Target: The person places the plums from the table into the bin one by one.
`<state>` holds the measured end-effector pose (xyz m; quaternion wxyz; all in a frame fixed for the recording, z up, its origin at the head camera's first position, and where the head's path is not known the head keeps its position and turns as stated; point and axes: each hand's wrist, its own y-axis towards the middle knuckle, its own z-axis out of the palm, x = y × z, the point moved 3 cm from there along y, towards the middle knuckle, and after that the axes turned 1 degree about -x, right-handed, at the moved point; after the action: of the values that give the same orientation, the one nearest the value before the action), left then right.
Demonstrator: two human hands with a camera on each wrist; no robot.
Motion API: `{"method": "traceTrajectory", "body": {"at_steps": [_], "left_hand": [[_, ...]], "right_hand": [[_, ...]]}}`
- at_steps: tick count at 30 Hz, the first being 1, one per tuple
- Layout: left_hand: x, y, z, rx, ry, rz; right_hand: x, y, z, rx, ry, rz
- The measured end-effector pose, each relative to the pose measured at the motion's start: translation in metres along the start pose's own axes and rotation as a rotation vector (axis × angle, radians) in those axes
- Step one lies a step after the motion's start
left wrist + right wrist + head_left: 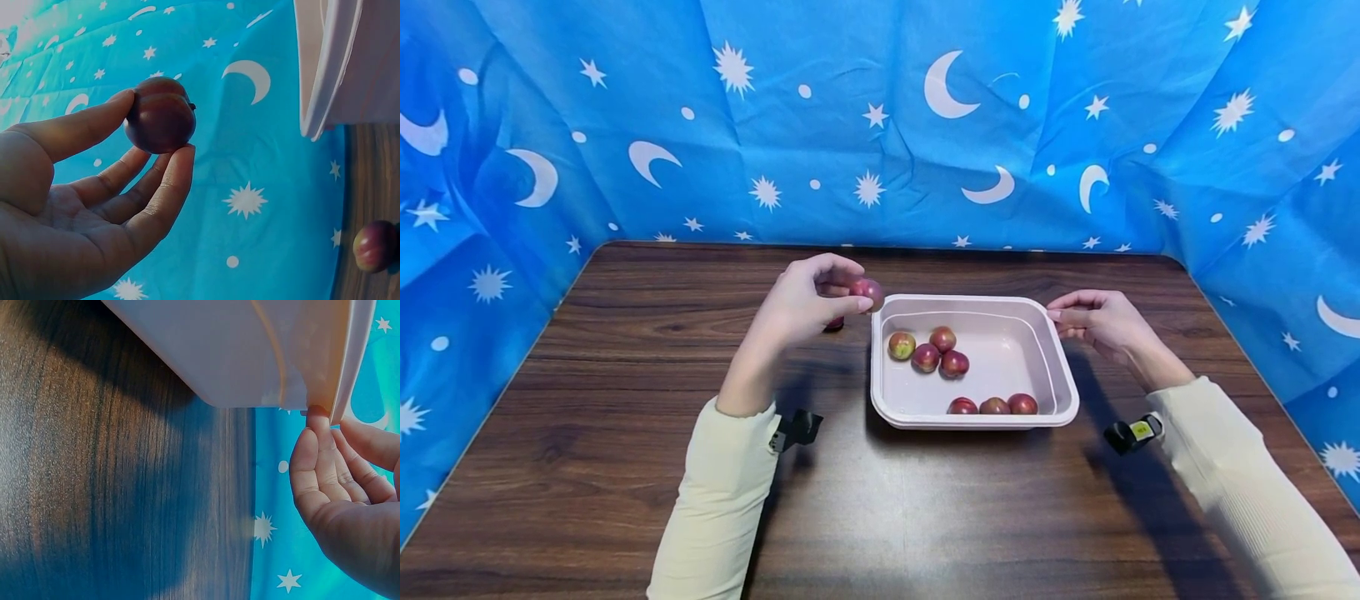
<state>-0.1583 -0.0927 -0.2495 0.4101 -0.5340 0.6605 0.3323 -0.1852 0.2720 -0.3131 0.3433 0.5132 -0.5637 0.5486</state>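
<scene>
The left hand (808,296) pinched a dark red plum (867,292) between thumb and fingertips, holding it in the air just beside the far left corner of a pale pink tray (976,422). The left wrist view showed the plum (160,115) caught between the thumb above and the fingers (170,187) below, the palm turned upward and the remaining fingers loosely curved beneath the fruit.

The right hand (1093,321) gripped the tray at its far right corner, thumb and fingers closed on the rim. Seen from the right wrist, the fingers (319,456) pressed up against the underside of the tray's lip (350,356).

Seven more plums lay inside the tray: a cluster of four (928,352) near its middle, one of them partly yellow-green, and a row of three (992,406) against the near wall. Another plum (834,323) sat on the table (625,467) just left of the tray, partly hidden under the left hand; the left wrist view caught it (375,245) resting on the wood.

The tray stood on a dark wooden table. A blue cloth (880,125) printed with white moons and stars hung behind and to both sides. Both arms wore pale cream sleeves (722,500), each with a small black device (1135,432) near the wrist.
</scene>
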Motion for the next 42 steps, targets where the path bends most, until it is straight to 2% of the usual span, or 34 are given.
{"method": "traceTrajectory", "body": {"at_steps": [13,20,28,35,42], "left_hand": [[0.003,0.005,0.022,0.057,0.008,-0.015],[0.003,0.007,0.03,0.081,-0.008,0.016],[0.004,0.008,0.039,0.097,-0.036,0.018],[0.004,0.008,0.036,0.076,-0.055,0.039],[0.006,0.006,0.029,0.065,-0.056,0.017]], "right_hand": [[0.0,0.001,0.001,0.004,0.047,0.006],[-0.001,0.001,0.0,0.007,0.054,0.012],[0.0,0.001,0.0,0.015,0.047,0.014],[0.0,0.001,0.0,0.01,0.022,0.015],[0.0,0.001,0.0,0.002,-0.007,0.014]]}}
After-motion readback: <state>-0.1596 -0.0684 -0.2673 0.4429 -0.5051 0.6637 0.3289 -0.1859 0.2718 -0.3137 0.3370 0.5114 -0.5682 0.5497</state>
